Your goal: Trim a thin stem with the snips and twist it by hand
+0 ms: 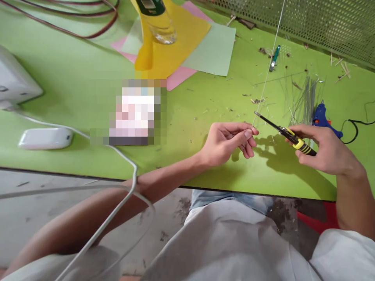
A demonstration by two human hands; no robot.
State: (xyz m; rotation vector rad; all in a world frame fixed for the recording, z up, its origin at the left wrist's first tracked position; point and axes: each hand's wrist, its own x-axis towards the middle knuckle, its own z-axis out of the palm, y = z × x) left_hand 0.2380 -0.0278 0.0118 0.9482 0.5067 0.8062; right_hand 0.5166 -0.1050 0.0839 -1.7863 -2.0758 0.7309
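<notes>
My left hand (230,141) hovers over the green table (73,89) and pinches the lower end of a long thin pale stick (268,70) between thumb and forefinger. The stick rises steeply toward the top of the picture. My right hand (324,150) grips a utility knife (288,134) by its yellow-and-black handle. The knife's dark blade points left, and its tip reaches the stick just above my left fingers.
A blue glue gun (322,117) with a black cord lies behind my right hand, beside a heap of thin sticks (304,95). Coloured paper sheets (187,43) and a clear bottle (159,23) sit at the back. A white device (45,137) with a cable lies left. A small green-handled tool (274,57) lies farther back.
</notes>
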